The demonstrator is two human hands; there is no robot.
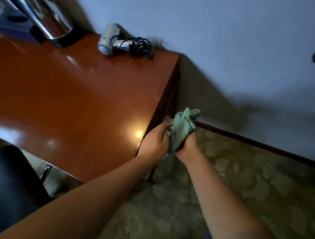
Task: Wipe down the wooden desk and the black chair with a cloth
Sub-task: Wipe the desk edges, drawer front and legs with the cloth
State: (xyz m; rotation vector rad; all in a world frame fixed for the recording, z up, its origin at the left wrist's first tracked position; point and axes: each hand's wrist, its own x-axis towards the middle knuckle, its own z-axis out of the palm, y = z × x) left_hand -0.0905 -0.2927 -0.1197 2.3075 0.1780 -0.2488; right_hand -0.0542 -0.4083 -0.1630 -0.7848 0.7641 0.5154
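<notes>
- Both hands were together off the desk's right end, just past its front corner, over the carpet (240, 176).
- Right hand (186, 147) was clamped round the bunched pale-green cloth (183, 127) from below; cloth stuck up out of the fist.
- Left hand (155, 141) pinched the cloth's left side, fingers curled onto the fabric.
- Cloth was in the air beside the desk's right edge; couldn't tell whether it touched the edge.
- Wooden desk (73, 98) was glossy reddish-brown, with a lamp glare spot near the front right corner, just left of the left hand.
- Black chair (9, 185) sat at lower left, tucked at the desk's front edge; a chrome part showed next to the seat.
- On the desk, far right: silver hair dryer (109, 40) lying on its side, its black cord (141, 46) coiled loosely just beside it, near the wall (227, 41).
- Far left: shiny metal kettle (42, 13) on a dark base, partly cut off by the frame.
- Behind the kettle was a blurred dark tray (11, 25); contents not readable.
- Dark wooden skirting ran along the wall's foot, right of the hands.
- Nothing lay between hands and desktop.
</notes>
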